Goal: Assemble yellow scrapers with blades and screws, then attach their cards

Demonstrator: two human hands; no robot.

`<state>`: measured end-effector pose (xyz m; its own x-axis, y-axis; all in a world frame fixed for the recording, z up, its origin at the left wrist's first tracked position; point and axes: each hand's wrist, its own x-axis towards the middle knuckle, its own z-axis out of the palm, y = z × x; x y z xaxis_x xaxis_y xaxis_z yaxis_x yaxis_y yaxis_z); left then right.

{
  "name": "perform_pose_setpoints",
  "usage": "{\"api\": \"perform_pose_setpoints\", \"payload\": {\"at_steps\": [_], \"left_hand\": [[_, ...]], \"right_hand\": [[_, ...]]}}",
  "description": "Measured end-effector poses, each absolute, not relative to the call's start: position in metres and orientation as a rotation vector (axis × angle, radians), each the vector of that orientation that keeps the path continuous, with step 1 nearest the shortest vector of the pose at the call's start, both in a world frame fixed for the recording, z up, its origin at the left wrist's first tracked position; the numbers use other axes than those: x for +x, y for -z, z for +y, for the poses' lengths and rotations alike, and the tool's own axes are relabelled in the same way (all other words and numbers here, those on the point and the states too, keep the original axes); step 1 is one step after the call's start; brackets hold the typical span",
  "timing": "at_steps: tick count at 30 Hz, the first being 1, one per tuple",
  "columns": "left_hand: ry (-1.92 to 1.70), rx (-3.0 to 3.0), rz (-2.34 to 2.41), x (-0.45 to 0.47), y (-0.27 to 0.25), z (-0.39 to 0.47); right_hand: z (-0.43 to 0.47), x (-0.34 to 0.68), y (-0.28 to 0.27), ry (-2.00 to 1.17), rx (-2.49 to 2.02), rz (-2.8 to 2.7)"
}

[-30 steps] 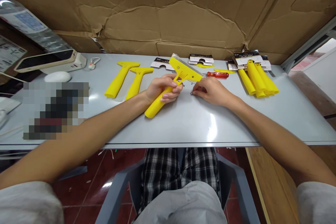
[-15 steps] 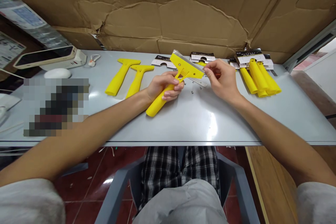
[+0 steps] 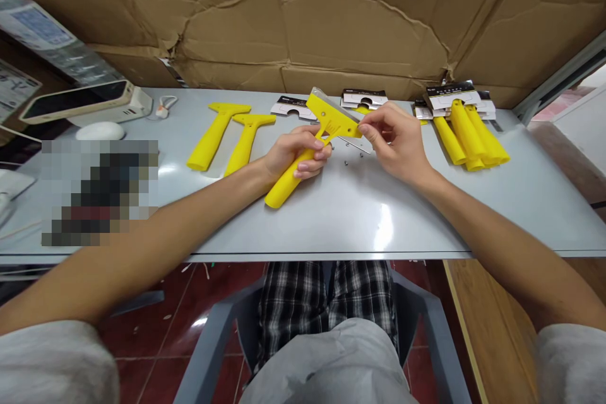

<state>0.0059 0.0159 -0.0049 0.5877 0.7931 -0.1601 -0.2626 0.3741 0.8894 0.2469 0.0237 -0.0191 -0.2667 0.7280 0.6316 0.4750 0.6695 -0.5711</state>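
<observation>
My left hand [image 3: 300, 154] is wrapped round the handle of a yellow scraper [image 3: 334, 120], which it holds tilted above the table. A metal blade lies along the scraper's upper edge. With thumb and fingertips together, my right hand [image 3: 392, 142] pinches the right end of the scraper's head; whether a small part is between the fingers cannot be made out. Beneath the hands, several small screws [image 3: 346, 163] and a thin metal strip [image 3: 355, 145] lie on the table. To the left rest two yellow scraper handles [image 3: 215, 139] without visible blades.
Several yellow handles with black-and-white cards [image 3: 466, 136] lie at the right. More cards [image 3: 291, 106] lie behind my hands, before a cardboard wall [image 3: 237, 31]. A phone [image 3: 78, 101], a white mouse [image 3: 100, 131] and a blurred-out object [image 3: 101, 192] occupy the table's left.
My right hand has shifted slightly left, its fingertips now at the corner of the scraper's head. The left hand keeps its hold on the scraper almost unmoved.
</observation>
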Motion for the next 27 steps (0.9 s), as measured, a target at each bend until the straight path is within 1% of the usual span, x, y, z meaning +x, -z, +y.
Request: {"api": "perform_pose_setpoints", "payload": {"at_steps": [14,22,27], "left_hand": [[-0.728,1.017,0.625,0.007,0.007,0.015],[-0.612,0.861,0.575,-0.001,0.007,0.024],[-0.555,0.862,0.574,-0.004,0.009,0.026]], "right_hand": [[0.026,0.246,0.021,-0.362,-0.923,-1.905],[0.029,0.245,0.022,-0.514,-0.812,-1.766],[0.031,0.244,0.022,-0.57,-0.78,-1.724]]}}
